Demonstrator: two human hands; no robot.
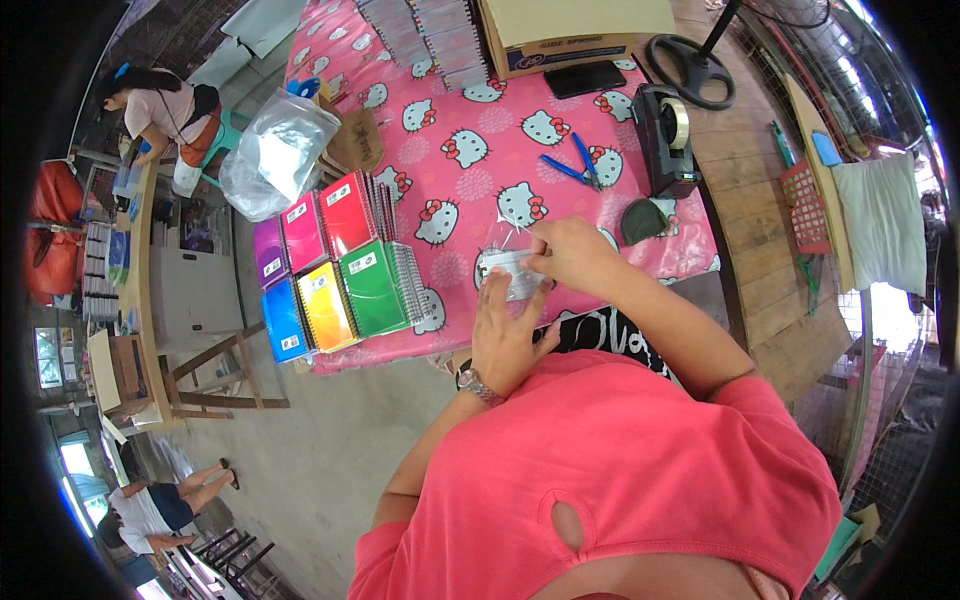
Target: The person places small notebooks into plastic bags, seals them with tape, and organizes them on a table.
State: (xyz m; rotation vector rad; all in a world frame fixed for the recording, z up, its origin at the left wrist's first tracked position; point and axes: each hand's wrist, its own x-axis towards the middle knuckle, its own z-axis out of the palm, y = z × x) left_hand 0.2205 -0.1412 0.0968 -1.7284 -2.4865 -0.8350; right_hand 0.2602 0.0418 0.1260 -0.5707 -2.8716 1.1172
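Note:
A clear plastic bag (516,238) lies near the table's front edge, with a small white pad-like item (507,270) inside it. My right hand (572,258) pinches the bag's right side between thumb and fingers. The fingertips of my left hand (508,335) rest on the lower edge of the white item, fingers stretched and apart. To the left, spiral notebooks stand in stacks: green (377,288), yellow (328,306), blue (286,318), red (348,215), pink (305,232) and purple (270,250).
Blue-handled pliers (574,170), a black tape dispenser (664,140) and a dark green pouch-like item (643,221) lie right of my hands. Farther back are a cardboard box (570,40), a black phone (585,79) and more spiral notebooks (450,45). Plastic bags (280,150) sit left. Two people are at left.

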